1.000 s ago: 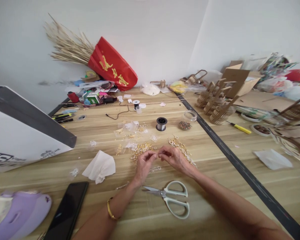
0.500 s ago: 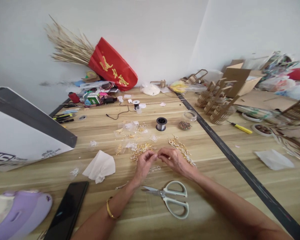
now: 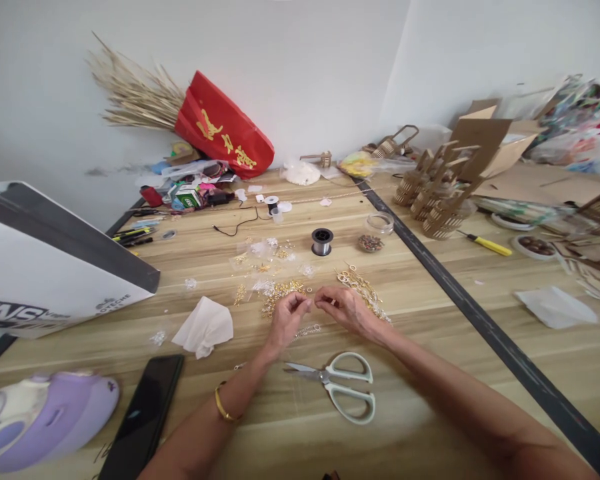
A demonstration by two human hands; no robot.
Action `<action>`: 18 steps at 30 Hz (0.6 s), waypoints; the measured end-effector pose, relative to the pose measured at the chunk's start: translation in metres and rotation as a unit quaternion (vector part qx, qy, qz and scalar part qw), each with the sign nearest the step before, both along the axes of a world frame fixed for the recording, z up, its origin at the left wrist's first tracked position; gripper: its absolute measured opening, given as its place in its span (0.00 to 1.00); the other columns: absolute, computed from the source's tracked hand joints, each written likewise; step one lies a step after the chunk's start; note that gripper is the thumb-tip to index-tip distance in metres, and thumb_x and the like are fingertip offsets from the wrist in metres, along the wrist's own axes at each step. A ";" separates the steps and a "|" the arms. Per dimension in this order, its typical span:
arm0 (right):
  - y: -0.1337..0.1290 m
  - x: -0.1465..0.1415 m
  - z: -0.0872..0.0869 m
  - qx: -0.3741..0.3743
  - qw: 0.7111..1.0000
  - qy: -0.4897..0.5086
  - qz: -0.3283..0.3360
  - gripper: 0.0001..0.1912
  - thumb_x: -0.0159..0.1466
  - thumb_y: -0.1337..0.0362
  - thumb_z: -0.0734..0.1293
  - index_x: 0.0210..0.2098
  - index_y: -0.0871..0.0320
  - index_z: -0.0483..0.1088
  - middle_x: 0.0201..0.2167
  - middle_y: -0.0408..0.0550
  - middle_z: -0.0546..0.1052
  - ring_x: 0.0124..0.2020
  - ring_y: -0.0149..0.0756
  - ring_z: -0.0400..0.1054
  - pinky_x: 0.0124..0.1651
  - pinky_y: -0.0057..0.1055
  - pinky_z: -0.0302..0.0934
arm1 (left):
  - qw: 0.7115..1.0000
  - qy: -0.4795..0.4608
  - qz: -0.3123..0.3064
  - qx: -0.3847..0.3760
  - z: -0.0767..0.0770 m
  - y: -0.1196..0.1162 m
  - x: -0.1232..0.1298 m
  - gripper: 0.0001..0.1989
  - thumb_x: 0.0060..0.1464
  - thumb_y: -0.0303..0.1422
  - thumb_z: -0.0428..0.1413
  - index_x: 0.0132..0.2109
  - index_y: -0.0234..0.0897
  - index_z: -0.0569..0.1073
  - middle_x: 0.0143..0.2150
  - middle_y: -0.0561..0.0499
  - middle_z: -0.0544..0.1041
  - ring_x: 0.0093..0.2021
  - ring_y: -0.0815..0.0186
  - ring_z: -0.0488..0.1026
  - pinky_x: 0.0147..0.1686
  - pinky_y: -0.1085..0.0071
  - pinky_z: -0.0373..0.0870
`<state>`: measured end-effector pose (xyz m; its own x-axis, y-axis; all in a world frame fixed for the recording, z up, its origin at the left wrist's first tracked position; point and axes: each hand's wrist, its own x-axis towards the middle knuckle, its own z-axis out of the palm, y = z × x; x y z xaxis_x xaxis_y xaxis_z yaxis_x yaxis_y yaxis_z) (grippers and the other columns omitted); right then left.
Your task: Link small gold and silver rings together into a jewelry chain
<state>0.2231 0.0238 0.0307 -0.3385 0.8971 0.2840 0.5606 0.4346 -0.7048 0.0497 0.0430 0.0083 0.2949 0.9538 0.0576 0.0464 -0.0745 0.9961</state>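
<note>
My left hand (image 3: 287, 320) and my right hand (image 3: 344, 308) meet fingertip to fingertip above the table, both pinched closed. Whatever lies between the fingers is too small to make out. Behind my left hand spreads a pile of gold and silver beads (image 3: 280, 293). Gold and silver chains (image 3: 363, 287) lie just beyond my right hand. A short silver chain (image 3: 307, 331) rests on the wood beneath the hands. Closer to me are scissors (image 3: 325, 377) with pale handles, blades partly apart and pointing left. A spool of thin clear line (image 3: 322, 243) stands farther back.
On the left are a white tissue (image 3: 205, 327), a black phone (image 3: 143, 413), a purple object (image 3: 55, 417) and a large white box (image 3: 55, 267). Small woven baskets (image 3: 440, 207), a yellow-handled tool (image 3: 489, 245) and a bowl of mixed beads (image 3: 371, 244) stand right. A red bag (image 3: 225, 130) leans against the wall.
The camera view has shifted slightly. Both hands stay pinched near each other, with only a small change in the fingers. Nothing on the table has visibly been moved.
</note>
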 end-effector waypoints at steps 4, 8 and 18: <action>0.007 0.006 -0.006 0.033 0.999 -0.024 -0.002 0.06 0.64 0.67 0.63 0.34 0.58 0.73 0.31 0.47 0.74 0.31 0.33 0.67 0.34 0.27 0.58 | 0.996 0.082 -0.012 0.041 0.007 0.005 -0.004 0.09 0.50 0.36 0.57 0.28 0.34 0.73 0.24 0.52 0.73 0.26 0.69 0.68 0.29 0.73 0.63; 0.011 0.009 -0.015 0.032 0.999 -0.005 -0.009 0.05 0.62 0.69 0.64 0.33 0.58 0.72 0.30 0.47 0.73 0.30 0.32 0.67 0.34 0.27 0.58 | 0.943 0.270 -0.042 0.191 0.014 0.007 -0.015 0.04 0.50 0.28 0.56 0.30 0.37 0.75 0.30 0.49 0.76 0.32 0.64 0.70 0.36 0.68 0.64; 0.009 -0.002 -0.043 0.018 0.997 0.070 -0.015 0.05 0.64 0.67 0.62 0.33 0.59 0.69 0.28 0.45 0.73 0.28 0.31 0.65 0.33 0.26 0.59 | 0.813 0.478 -0.133 0.306 0.008 -0.002 -0.022 0.08 0.58 0.27 0.50 0.35 0.36 0.74 0.34 0.47 0.73 0.39 0.60 0.68 0.41 0.65 0.62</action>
<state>0.2207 0.0325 -0.0118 -0.2660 0.8949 0.3582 0.4704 0.4449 -0.7621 0.0274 0.0412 0.0160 0.6751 0.7278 0.1205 0.6781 -0.6765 0.2874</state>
